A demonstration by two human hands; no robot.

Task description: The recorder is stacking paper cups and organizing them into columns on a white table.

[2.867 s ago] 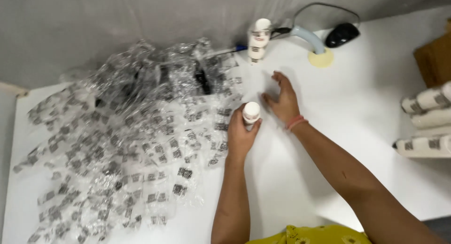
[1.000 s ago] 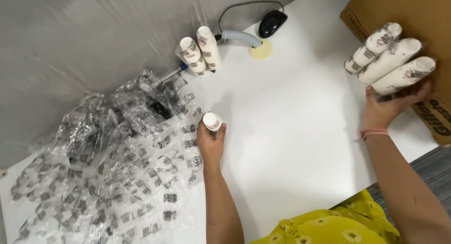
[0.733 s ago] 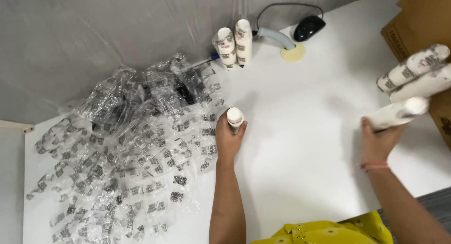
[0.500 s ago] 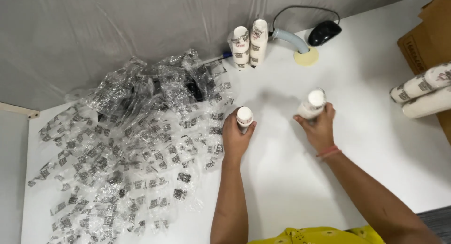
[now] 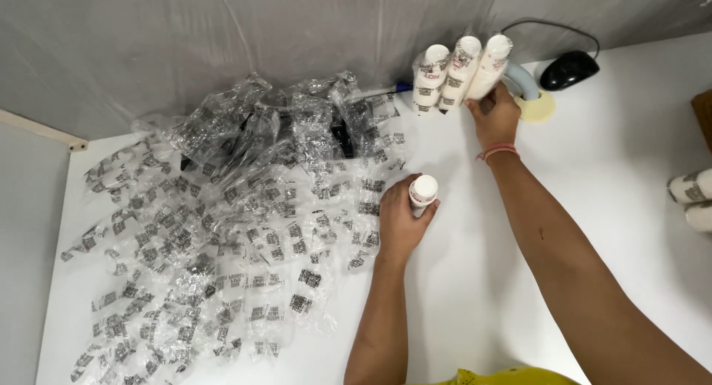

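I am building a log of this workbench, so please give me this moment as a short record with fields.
surface: white table
left hand: holds a white bottle, upright, cap up
right hand: grips the rightmost tube of three white tubes lying side by side at the back
pile: clear plastic bags with printed code labels, spread over the left part of the table
back right: black mouse with cable
right edge: two more white tubes

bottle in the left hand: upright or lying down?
Upright. The white bottle stands on the table with its round cap facing the camera, the left hand wrapped around its body.
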